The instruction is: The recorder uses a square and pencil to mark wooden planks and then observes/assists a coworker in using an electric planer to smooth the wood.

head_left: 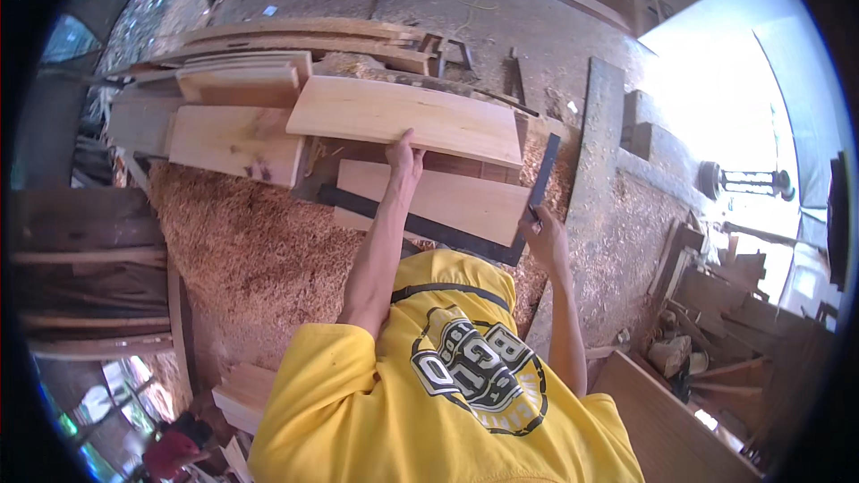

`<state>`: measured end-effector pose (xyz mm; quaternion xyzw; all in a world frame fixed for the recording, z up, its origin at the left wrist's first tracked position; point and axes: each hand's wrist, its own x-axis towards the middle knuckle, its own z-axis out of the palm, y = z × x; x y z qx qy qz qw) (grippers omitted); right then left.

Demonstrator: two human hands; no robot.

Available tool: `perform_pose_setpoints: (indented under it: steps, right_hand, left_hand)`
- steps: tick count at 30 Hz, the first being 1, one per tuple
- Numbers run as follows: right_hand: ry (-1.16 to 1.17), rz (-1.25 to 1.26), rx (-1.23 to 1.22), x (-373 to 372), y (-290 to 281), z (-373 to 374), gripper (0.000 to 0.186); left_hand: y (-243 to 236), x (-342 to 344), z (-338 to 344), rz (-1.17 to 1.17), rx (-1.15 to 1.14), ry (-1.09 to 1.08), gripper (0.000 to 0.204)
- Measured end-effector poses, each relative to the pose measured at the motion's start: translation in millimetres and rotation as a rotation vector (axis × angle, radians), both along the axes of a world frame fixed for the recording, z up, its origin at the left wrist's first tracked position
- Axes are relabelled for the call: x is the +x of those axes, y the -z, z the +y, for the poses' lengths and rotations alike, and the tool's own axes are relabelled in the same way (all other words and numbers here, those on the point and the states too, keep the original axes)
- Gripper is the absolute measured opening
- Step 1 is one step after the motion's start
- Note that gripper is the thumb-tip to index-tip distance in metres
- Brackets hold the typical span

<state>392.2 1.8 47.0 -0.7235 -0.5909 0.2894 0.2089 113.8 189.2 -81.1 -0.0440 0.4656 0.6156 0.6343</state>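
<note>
My left hand [405, 163] pinches the near edge of a long pale wooden board [403, 116], thumb on top and fingers mostly hidden beneath. That board is slightly tilted. A second pale board [438, 195] lies closer to me. A large dark L-shaped carpenter's square [420, 225] lies across it, its long leg along the near side and its short leg [544, 168] running away past the right end. My right hand [547, 237] is closed on the short leg near the corner; some of its fingers are hidden.
More boards [237, 139] are stacked to the left, with long planks [295, 40] behind. Wood shavings [250, 233] heap up at the left. A long dark plank [595, 143] runs along the right, near scrap wood [716, 322]. A person in red [174, 447] shows at lower left.
</note>
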Motion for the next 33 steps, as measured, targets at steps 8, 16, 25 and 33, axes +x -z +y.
perform_pose_setpoints:
  steps: [8, 16, 25, 33]
  right_hand:
    - [0.231, 0.072, -0.291, 13.2, 33.9, -79.2, 0.036]
    - [0.29, 0.05, -0.235, 14.7, 64.0, -88.1, 0.031]
    - [0.377, 0.063, -0.285, 23.2, 51.5, -95.7, 0.03]
    - [0.527, -0.023, -0.32, 51.1, 93.5, -77.7, 0.033]
  left_hand:
    - [69.3, 24.8, 18.6, -0.15, 0.045, 0.047, 0.045]
    - [70.7, 9.1, -2.8, -0.045, -0.23, 0.561, 0.034]
    - [86.2, -99.0, 103.0, 1.704, 0.207, 0.704, 0.053]
    - [110.5, -157.9, 154.7, 1.922, -0.073, 0.484, 0.075]
